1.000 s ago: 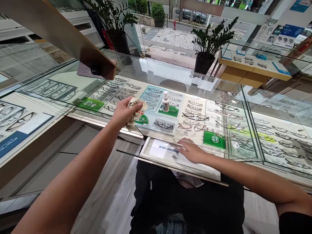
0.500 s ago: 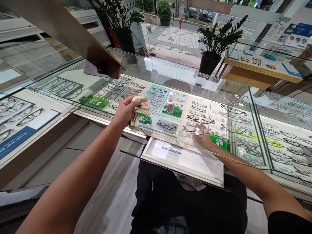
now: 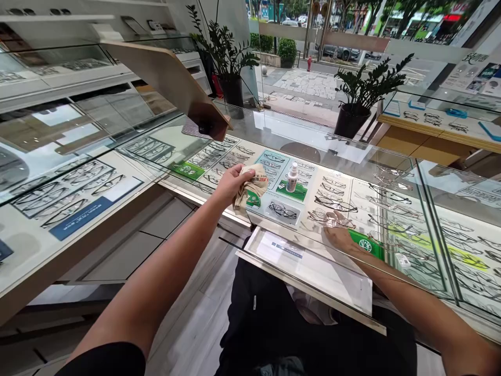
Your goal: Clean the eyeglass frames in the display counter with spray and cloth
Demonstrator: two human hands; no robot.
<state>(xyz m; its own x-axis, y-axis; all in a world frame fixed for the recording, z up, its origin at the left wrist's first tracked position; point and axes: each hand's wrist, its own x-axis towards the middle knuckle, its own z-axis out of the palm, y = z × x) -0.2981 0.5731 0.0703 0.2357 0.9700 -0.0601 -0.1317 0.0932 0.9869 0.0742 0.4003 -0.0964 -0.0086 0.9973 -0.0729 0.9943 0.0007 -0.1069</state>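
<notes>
Glass display counter [image 3: 270, 137] spans the frame from left edge to right, rows of eyeglasses under its top. Slanted wood-edged panel [image 3: 164, 78] at upper left. Open drawer [image 3: 340, 284] juts out at lower centre, above dark-clothed legs. Two potted plants: one [image 3: 230, 65] upper centre-left, one [image 3: 354, 104] upper right.

Right hand [image 3: 337, 236], right of centre, reaches in beneath the glass, fingers at a thin-rimmed pair of glasses [image 3: 316, 215]; reflections blur this spot, so cannot tell whether it grips the pair or only touches it. Left hand [image 3: 230, 186], mid-frame, closed on a bunched beige cloth [image 3: 251, 183], which hangs near the counter's front edge. White spray bottle [image 3: 291, 178] upright on the glass, just right of the cloth.
</notes>
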